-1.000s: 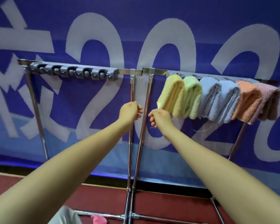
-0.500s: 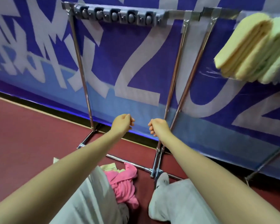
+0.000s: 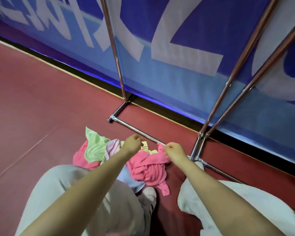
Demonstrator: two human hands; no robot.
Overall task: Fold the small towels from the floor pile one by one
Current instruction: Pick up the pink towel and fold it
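Hidden parts: the left forearm crosses the towel pile (image 3: 119, 160) and covers its middle; a pale blue towel (image 3: 133, 182) shows only as a strip between that arm and a shoe (image 3: 149, 197); the rack's top is cut off by the upper edge.
Hard to tell: whether the left hand (image 3: 132, 144) holds anything; its fingers are curled into a loose fist above the pile.
Right hand (image 3: 174, 150): fingers pinched narrow on the upper edge of a pink towel (image 3: 152, 169), at the pile's right side.
Pile location: on the red floor (image 3: 32, 108), just in front of the rack's low bar (image 3: 136, 132), between the person's two knees.
Towels counted: two pink patches, one green (image 3: 94, 145), one striped pale one (image 3: 111, 147), one blue, scraps of yellow near the bar; exact number unclear.
Around the pile: three upright rack poles behind it, and a blue banner (image 3: 186, 48) with white lettering behind the poles.
In the way: grey trouser legs flank the pile.
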